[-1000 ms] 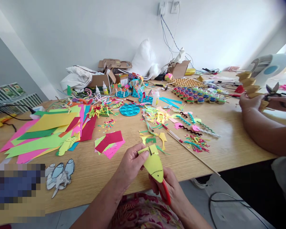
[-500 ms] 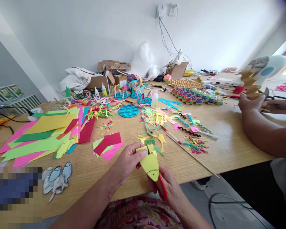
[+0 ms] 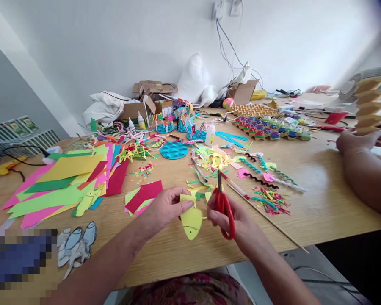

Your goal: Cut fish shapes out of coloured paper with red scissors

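Observation:
My left hand (image 3: 169,207) pinches a yellow-green paper fish (image 3: 191,221) by its upper end; the head, with a drawn eye and a curved line, hangs downward. Red-handled scissors (image 3: 224,207) are gripped in my right hand (image 3: 233,218), blades pointing away from me and looking closed. The scissors are apart from the fish, just to its right. Beyond both hands lie yellow and green paper scraps (image 3: 198,186). Left of my left hand is a small pile of red, pink and green paper pieces (image 3: 147,195).
Coloured paper sheets (image 3: 63,182) and paper fish cutouts (image 3: 78,243) lie left. A wooden stick (image 3: 273,219), braided strips (image 3: 260,180) and a painted egg carton (image 3: 269,128) are to the right. A glue bottle (image 3: 210,134) stands mid-table. A co-worker's arm (image 3: 365,169) holds an egg-carton piece (image 3: 368,106).
My right hand has drawn the scissors out from beneath the fish, to the right, with blades now pointing away. The fish has shifted slightly left. The co-worker's hands have moved right.

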A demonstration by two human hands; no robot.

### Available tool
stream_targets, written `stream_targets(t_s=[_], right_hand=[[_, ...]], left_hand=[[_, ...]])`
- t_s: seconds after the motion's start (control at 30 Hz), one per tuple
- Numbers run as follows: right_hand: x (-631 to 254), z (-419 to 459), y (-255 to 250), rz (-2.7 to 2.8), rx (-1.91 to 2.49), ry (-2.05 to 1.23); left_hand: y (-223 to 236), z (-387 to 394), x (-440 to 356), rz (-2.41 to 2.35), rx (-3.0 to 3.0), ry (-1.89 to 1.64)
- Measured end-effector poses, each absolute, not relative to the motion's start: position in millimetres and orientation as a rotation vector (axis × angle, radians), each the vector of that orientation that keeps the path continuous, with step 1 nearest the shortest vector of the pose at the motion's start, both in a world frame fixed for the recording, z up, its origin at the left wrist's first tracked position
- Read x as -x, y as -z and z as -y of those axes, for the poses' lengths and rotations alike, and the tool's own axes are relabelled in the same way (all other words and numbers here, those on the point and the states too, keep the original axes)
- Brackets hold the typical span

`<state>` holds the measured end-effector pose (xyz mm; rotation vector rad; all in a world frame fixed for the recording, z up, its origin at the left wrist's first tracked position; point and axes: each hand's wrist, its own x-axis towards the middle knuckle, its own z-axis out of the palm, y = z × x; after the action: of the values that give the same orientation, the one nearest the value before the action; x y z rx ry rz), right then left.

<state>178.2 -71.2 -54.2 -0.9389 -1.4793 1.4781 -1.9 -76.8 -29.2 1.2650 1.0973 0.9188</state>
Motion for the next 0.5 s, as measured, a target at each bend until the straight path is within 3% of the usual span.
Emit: stream_targets(t_s=[0.33, 0.5], right_hand=[[-164.5, 35.8, 26.1, 1.839, 0.777, -1.524], [-162.9, 32.5, 22.9, 1.71, 0.826, -1.492]], left_hand=[[22.1, 57.9, 15.0, -1.132, -1.601, -0.615], [22.8, 55.8, 16.1, -1.054, -1.436, -0.72]])
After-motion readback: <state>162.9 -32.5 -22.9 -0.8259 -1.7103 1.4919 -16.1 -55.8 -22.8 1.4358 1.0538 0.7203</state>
